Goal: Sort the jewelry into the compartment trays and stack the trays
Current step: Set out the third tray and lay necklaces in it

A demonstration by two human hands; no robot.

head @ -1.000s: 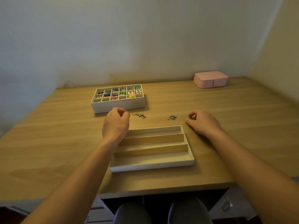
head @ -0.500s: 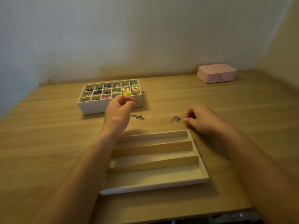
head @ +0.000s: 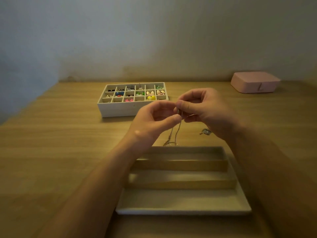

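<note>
My left hand (head: 154,119) and my right hand (head: 205,110) meet above the table and both pinch the top of a thin silver chain (head: 175,133), which dangles down toward the far edge of a long-slot tray. That white tray (head: 183,208), with three long channels, lies in front of me. A white grid tray (head: 120,109) with many small compartments holding colourful earrings and beads sits further back on the left. Another small silver jewelry piece (head: 205,131) lies on the wood just below my right hand.
A closed pink jewelry box (head: 255,81) stands at the back right near the wall. The wooden table (head: 60,152) stretches wide to the left and right of the trays. A wall runs along the table's far edge.
Both hands have risen off the table and come together. A chain that lay on the wood now hangs from my fingers. The camera has tilted closer to the trays.
</note>
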